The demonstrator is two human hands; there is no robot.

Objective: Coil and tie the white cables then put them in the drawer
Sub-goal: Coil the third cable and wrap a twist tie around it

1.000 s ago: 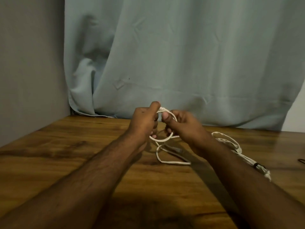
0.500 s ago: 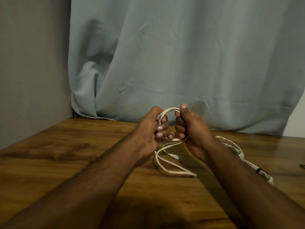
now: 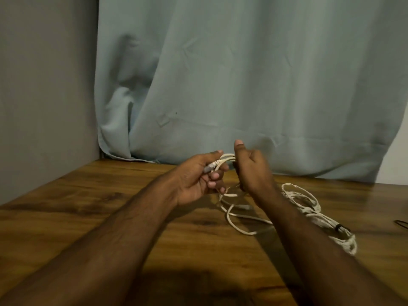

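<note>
My left grip [image 3: 199,180] is curled round the white cable [image 3: 224,162] near its grey plug end [image 3: 208,168], the plug lying across my fingers with the thumb on top. My right grip [image 3: 251,171] is clenched on the same cable just at 3 o'clock of the left one, thumb raised, and a short run of doubled strands spans the gap between the two hands. Both hands are held up off the worktop [image 3: 110,208]

From under my right grip the cable drops toward 6 o'clock and lies in a few slack loops [image 3: 234,217] on the wood, one loop reaching out toward 5 o'clock beside my right forearm. How many turns are gathered inside my right palm I cannot tell, since the fingers hide them

At 4 o'clock of my hands, partly behind the right forearm, a second white cable [image 3: 309,208] lies on the worktop as a long flattened bundle, with a dark band [image 3: 339,227] round it near its lower end. At the far 3 o'clock edge of the view a thin dark item [image 3: 400,223] rests on the wood; it is too cut off to tell what it is

Past the hands at 12 o'clock a pale blue curtain [image 3: 242,74] hangs down to the worktop's back edge, and a grey wall [image 3: 44,85] stands at 9 o'clock
</note>
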